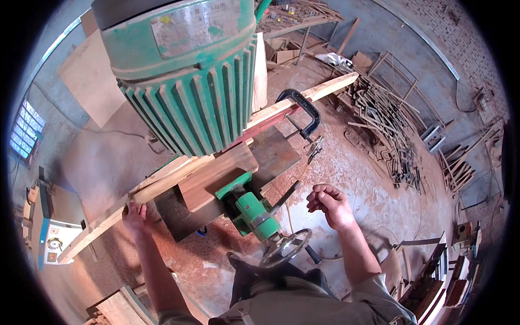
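extending from the lower left of the frame, the left hand (pixel 135 218) has its fingertips at the near edge of a long pale timber (pixel 157 187); contact appears likely, but whether they grasp it cannot be told. the timber runs from the lower left toward the middle, below the green motor (pixel 189 108). the right hand (pixel 330 205), right of centre, is in the air, loosely curled, nothing visible in it. a brown board (pixel 216 179) lies beside the green pad (pixel 234 185) at centre. recommended, as a judgement: guide the timber level with even pressure, hold fingers well clear of the area under the motor, and support the overhanging end.
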A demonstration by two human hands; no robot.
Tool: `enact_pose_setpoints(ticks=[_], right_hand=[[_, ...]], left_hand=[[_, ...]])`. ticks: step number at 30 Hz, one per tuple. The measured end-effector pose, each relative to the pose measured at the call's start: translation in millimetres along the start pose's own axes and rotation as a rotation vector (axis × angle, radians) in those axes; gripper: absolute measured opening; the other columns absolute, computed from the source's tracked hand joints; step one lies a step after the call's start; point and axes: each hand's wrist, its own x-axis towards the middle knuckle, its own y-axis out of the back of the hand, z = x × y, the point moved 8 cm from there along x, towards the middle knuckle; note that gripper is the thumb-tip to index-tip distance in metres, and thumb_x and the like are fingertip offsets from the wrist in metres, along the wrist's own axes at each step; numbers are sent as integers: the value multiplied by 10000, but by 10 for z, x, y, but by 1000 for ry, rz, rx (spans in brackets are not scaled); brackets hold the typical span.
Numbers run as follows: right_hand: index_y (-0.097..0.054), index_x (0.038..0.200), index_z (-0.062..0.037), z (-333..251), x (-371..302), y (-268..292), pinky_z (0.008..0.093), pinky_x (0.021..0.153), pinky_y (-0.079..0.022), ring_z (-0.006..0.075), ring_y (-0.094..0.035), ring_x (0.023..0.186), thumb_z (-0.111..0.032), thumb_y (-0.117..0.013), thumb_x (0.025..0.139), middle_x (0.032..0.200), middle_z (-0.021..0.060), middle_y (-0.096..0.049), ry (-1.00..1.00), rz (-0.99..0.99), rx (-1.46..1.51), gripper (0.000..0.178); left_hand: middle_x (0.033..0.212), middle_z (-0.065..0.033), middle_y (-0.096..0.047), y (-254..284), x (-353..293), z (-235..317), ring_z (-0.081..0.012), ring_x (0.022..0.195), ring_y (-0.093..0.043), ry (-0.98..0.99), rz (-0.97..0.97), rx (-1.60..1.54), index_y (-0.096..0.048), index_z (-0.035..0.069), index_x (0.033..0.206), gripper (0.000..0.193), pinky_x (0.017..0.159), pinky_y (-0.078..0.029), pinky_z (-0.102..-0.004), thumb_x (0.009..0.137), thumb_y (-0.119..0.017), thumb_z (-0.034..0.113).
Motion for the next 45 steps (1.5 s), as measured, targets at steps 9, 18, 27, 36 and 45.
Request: enact_pose_setpoints(ticks=[9, 18, 27, 36, 45], right_hand=[[-529, 1077, 5, 383, 222, 200, 316, 671, -521, 183, -612, 783, -171, -543, 902, 937, 114, -614, -100, 37, -36, 249], [-502, 937, -50, 815, 717, -19, 408, 725, -481, 262, -574, 785, -393, -459, 928, 894, 119, -574, -280, 177, 429, 346], [-665, 851, 6, 681, -173, -3122, 424, 772, -496, 342, -624, 859, -392, -513, 820, 873, 210, -640, 239, -995, -1348, 427], [-657, 913, -67, 1227, -49, -3086, 437, 770, -477, 341, -613, 852, -432, -489, 854, 867, 188, -643, 1, -1004, -1535, 406], [-539, 1121, -13, -2022, 730, -1514, 370, 853, -448, 215, -568, 955, -424, -521, 883, 1047, 102, -586, 693, -90, -967, 476]], left_hand=[[1119, -78, -539, -170, -13, -394, -172, 983, -562, 6, -32, -88, -497, 41, 1176, 343, 803, -513, -290, 870, -600, 154], [1047, -73, -565, -125, 40, -502, -161, 889, -583, 2, -30, -122, -473, 22, 1164, 359, 765, -514, -290, 860, -612, 153], [941, -34, -581, -189, 15, -496, -115, 755, -578, -61, -141, -113, -498, 36, 1119, 291, 672, -507, -251, 864, -587, 145], [907, -23, -568, -264, -171, -398, -107, 763, -570, -2, -66, -100, -512, 58, 1047, 228, 680, -493, -262, 866, -594, 171], [941, -42, -592, -79, -137, -444, -148, 740, -610, 101, -10, -78, -514, 69, 1067, 294, 615, -515, -243, 853, -620, 241]])
